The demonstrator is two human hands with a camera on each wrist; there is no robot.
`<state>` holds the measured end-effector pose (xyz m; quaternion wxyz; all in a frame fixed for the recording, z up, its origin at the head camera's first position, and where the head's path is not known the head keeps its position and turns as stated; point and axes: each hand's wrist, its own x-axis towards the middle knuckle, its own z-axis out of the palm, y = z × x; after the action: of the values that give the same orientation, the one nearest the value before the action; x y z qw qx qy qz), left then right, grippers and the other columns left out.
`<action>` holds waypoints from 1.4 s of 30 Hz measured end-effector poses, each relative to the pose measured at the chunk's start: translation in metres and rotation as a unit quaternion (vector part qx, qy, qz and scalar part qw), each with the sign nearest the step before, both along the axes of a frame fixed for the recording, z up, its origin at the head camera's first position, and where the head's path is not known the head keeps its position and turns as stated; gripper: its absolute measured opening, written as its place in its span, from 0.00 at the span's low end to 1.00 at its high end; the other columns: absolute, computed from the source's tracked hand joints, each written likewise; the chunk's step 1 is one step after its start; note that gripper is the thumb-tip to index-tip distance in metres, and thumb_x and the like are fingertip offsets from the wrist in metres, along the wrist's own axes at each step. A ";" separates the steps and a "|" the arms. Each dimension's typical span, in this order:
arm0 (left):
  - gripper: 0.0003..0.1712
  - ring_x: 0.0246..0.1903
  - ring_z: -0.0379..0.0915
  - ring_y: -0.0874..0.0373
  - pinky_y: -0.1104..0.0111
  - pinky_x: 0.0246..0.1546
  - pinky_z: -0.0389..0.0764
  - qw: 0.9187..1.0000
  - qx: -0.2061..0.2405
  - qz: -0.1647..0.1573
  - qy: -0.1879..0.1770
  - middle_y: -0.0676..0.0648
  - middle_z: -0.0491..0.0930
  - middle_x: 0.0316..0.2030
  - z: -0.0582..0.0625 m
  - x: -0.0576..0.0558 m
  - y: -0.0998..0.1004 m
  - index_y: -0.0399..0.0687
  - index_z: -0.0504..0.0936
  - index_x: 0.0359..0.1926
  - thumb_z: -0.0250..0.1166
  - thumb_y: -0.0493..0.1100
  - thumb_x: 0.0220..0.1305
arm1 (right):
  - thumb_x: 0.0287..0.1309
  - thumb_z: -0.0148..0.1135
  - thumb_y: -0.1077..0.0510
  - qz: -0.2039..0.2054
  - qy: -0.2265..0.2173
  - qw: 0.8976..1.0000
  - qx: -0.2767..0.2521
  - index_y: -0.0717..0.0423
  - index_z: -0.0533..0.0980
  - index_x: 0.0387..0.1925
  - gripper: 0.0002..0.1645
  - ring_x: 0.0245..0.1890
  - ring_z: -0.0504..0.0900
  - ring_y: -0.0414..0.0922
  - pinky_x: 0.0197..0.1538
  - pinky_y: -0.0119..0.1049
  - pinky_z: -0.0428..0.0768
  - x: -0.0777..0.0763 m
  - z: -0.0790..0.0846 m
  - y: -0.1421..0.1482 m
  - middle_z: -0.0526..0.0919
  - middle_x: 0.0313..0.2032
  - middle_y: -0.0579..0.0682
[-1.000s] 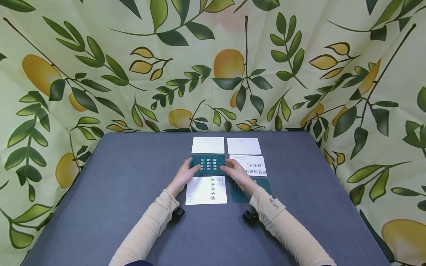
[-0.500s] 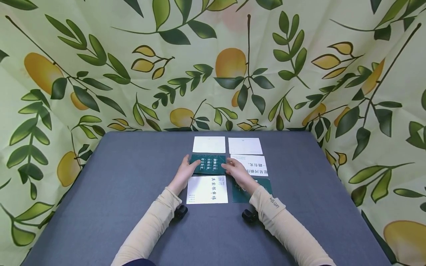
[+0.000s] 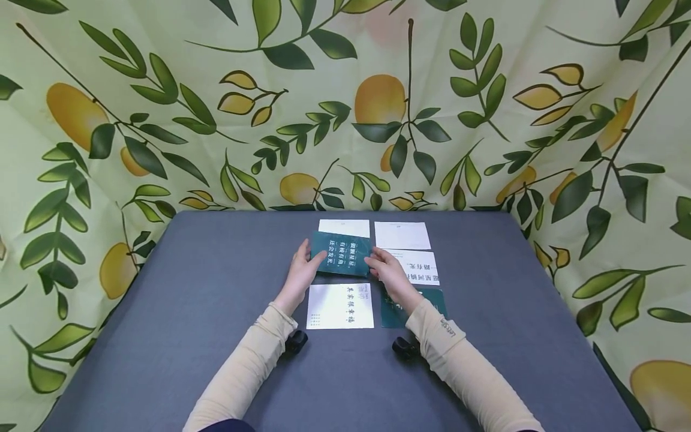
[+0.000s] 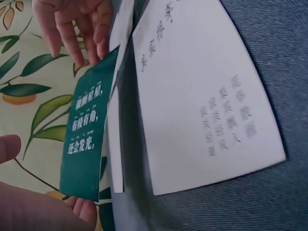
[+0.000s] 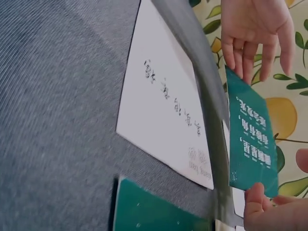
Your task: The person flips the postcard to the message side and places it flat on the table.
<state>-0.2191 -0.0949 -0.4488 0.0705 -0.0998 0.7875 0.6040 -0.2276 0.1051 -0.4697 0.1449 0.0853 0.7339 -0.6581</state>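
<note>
A dark green card (image 3: 344, 254) with white Chinese characters is raised off the table between my two hands, tilted toward me. At its left edge my left hand (image 3: 296, 279) holds it, thumb over the front and fingers behind. My right hand (image 3: 392, 278) holds the opposite edge. In the left wrist view the green card (image 4: 86, 125) stands clear of a white card (image 4: 202, 101) on the cloth. The right wrist view shows fingertips of my right hand (image 5: 276, 211) at the card's near corner.
Below the raised card lies a white card (image 3: 340, 306) with black script. To the right lie another green card (image 3: 439, 306), a white lettered card (image 3: 426, 273) and a blank-looking white card (image 3: 402, 236). A further white card (image 3: 344, 226) is partly covered. Leaf-patterned cloth (image 3: 318, 138) hangs behind the table.
The green card was flat in the middle left spot; both hands have lifted it up and tilted it, so it overlaps the white card behind. The other cards stay in place.
</note>
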 end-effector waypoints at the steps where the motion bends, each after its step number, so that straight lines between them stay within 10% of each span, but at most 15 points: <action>1: 0.43 0.70 0.46 0.42 0.49 0.69 0.53 1.000 -0.003 0.002 0.005 0.38 0.49 0.70 0.001 0.000 0.001 0.47 0.43 0.73 0.55 0.52 0.65 | 0.64 0.53 0.52 -0.004 0.000 1.000 0.002 0.54 0.53 0.70 0.37 0.64 0.67 0.53 0.67 0.48 0.64 0.000 0.001 0.000 0.60 0.67 0.56; 28: 0.41 0.69 0.53 0.48 0.54 0.70 0.54 0.995 0.084 0.036 0.042 0.40 0.55 0.69 0.004 0.002 0.005 0.43 0.51 0.70 0.47 0.64 0.67 | 0.64 0.53 0.52 0.026 0.060 0.998 0.006 0.56 0.46 0.72 0.41 0.72 0.53 0.53 0.69 0.48 0.61 0.006 0.001 -0.006 0.48 0.73 0.54; 42: 0.25 0.60 0.67 0.43 0.57 0.65 0.64 0.986 0.135 0.067 0.075 0.31 0.67 0.57 -0.001 0.000 0.008 0.32 0.56 0.60 0.46 0.46 0.72 | 0.66 0.51 0.55 -0.010 0.036 0.999 -0.021 0.55 0.51 0.70 0.35 0.61 0.72 0.54 0.62 0.45 0.72 0.007 0.003 -0.007 0.63 0.66 0.60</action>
<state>-0.2192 -0.0872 -0.4500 -0.0163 -0.0963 0.6937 0.7136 -0.2204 0.0985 -0.4668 0.1138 0.0657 0.7239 -0.6773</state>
